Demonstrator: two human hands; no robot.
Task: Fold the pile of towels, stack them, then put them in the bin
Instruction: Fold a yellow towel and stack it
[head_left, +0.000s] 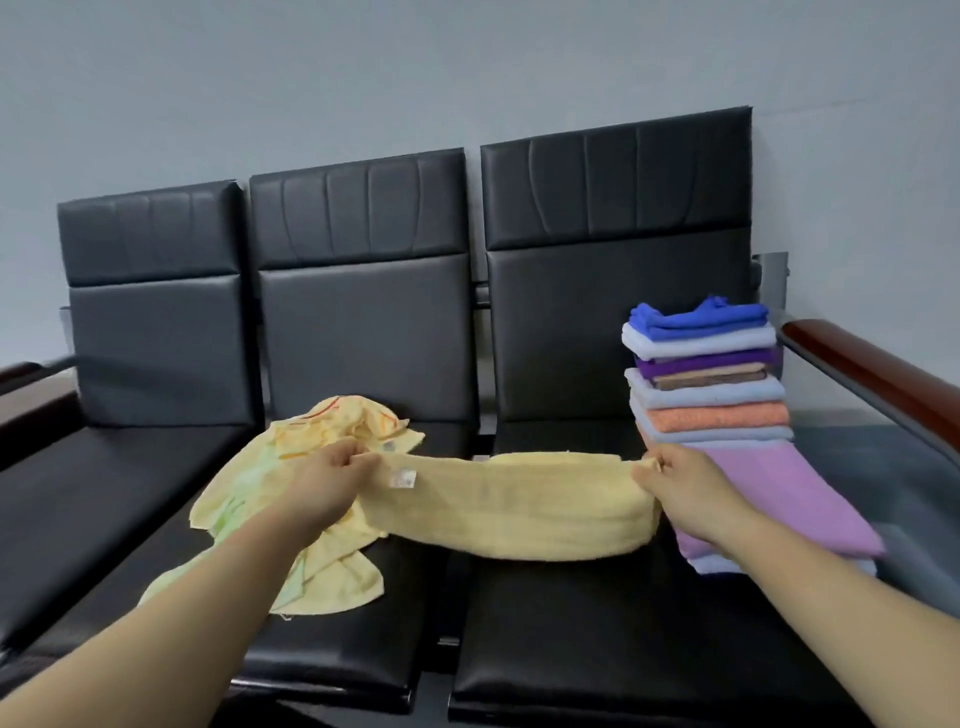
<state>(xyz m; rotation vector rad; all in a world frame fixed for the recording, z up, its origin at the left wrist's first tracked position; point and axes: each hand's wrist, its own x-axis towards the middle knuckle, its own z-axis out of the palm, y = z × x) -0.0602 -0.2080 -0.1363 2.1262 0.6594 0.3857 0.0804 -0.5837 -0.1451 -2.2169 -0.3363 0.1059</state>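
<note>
A plain yellow towel hangs stretched between my two hands above the black seats. My left hand pinches its left end, near a small white label. My right hand pinches its right end. Under my left arm lies a crumpled pale yellow towel with coloured stripes, unfolded on the middle seat. A tall stack of folded towels stands on the right seat, blue on top and pink at the bottom, just beyond my right hand. No bin is in view.
A row of three black padded seats runs along a grey wall. A brown wooden armrest rises at the right end, close to the stack. Another armrest sits at the far left.
</note>
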